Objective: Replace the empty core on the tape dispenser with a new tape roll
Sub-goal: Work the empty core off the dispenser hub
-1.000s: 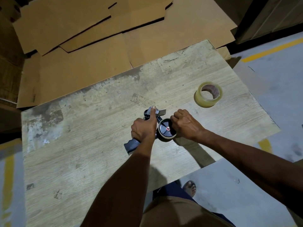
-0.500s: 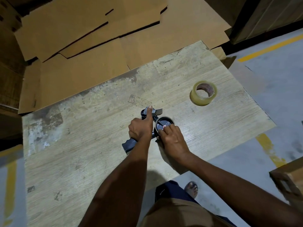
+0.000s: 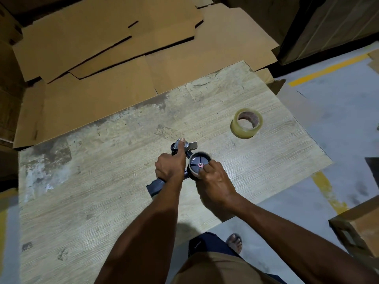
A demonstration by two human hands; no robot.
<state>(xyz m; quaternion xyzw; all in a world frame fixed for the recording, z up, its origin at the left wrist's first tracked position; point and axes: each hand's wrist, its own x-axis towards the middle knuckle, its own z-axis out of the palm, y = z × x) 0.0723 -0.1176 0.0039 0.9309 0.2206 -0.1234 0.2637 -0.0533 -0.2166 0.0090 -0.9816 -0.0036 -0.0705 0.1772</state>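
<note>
- Step in hand: getting the old core off. The black plastic tape dispenser (image 3: 155, 186) lies on its side on the worn pale wood-grain bench (image 3: 102, 201), wheel face up. The thin pale empty core (image 3: 203, 154) sits on the wheel, not yet off.
- Left hand (image 3: 171, 168): fingers wrapped tight round the dispenser's handle, thumb straight fwd along the frame toward the metal blade end, pinning it down.
- Right hand (image 3: 213, 177): fingers bent over the core's near rim, tips on the wheel face by the pink hub. Looks like a grip on the core; thumb hidden, so can't tell how firm.
- Next, prob.: pull the core straight up off the wheel while the left hand keeps the frame flat, w/o tilting or it may bind. Then reach right for the new roll.
- New clear tape roll w/ brown inner core (image 3: 242, 132): flat on the bench, far right, well apart from both hands, nothing between.
- Around: flattened brown cardboard sheets (image 3: 102, 48) beyond the bench; cardboard box (image 3: 361, 228) on the grey floor at right; sandalled foot (image 3: 234, 242) below the bench edge. None of it blocks the work.
</note>
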